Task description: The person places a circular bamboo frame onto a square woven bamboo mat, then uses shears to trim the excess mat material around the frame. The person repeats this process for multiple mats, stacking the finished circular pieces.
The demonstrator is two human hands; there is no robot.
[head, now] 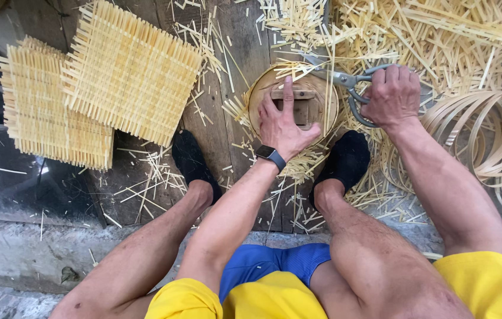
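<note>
We press our left hand (283,121), fingers spread flat, on the round woven bamboo disc (292,100) lying on the dark wooden floor planks (227,112) between our feet. Our right hand (393,94) grips grey metal shears (345,82) at its rim. The disc looks light, stiff, splintery; the strip litter (440,35) crowds the right side.

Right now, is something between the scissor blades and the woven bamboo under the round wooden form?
Nothing visible stands between them. The right hand holds the grey metal scissors with blades at the edge of the round wooden form, among protruding bamboo strips. The left hand presses on the form, away from the blades.
</note>
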